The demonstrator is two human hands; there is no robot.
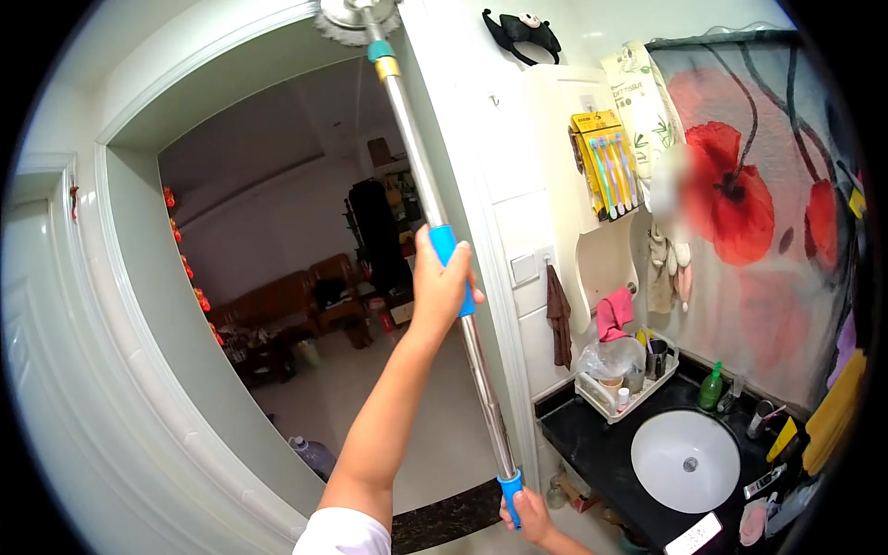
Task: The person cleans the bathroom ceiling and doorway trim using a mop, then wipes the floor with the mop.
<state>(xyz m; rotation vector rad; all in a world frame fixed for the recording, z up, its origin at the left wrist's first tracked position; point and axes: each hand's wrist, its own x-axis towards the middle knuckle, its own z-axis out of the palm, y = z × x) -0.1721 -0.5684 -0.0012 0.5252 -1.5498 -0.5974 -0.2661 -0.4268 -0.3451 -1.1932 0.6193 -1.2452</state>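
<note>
A long-handled scrub brush (418, 157) with a telescopic metal pole runs diagonally from top to bottom. Its round head (359, 20) with pale bristles is up at the top corner of the door frame, partly cut off by the view's edge; whether it touches the frame I cannot tell. My left hand (444, 282) is closed around the upper blue grip. Lower down, my right hand (527, 514) wraps the blue grip at the pole's bottom end. A teal and yellow collar joins head and pole.
On the right, a black counter (592, 450) has a white sink (684, 462), a basket (606, 407) of toiletries and a green bottle (710, 387). A wall cabinet (555, 102) holds packaged toothbrushes (612, 171). Through the doorway stand a brown sofa (268, 301) and a water jug (313, 456).
</note>
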